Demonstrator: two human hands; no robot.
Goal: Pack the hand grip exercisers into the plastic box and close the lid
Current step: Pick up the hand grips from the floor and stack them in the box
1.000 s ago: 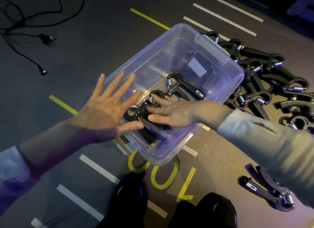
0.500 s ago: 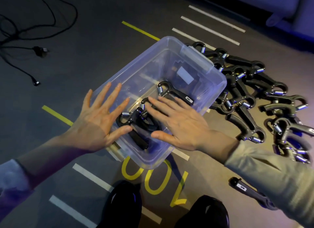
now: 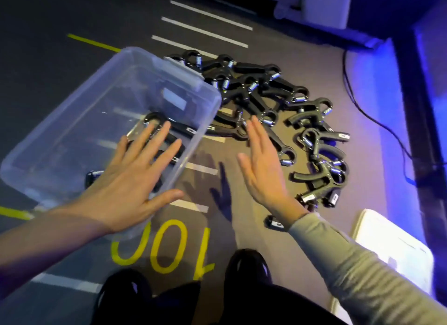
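Two hands are showing in your head view, both with straight, spread fingers and holding nothing. Your left hand (image 3: 130, 179) is hovering over the near right corner of the clear plastic box (image 3: 72, 121), which is sitting on the floor (image 3: 60, 17) with its top uncovered. A few black exercisers (image 3: 167, 133) are lying inside the box, partly hidden under your left fingers (image 3: 157, 136). Your right hand (image 3: 261, 170) is reaching out to the right of the box, its fingertips above the near edge of the pile of exercisers (image 3: 278, 99) spread on the floor just beside the box. A white lid-like panel (image 3: 391, 247) is lying at the lower right, near your right sleeve (image 3: 350, 271).
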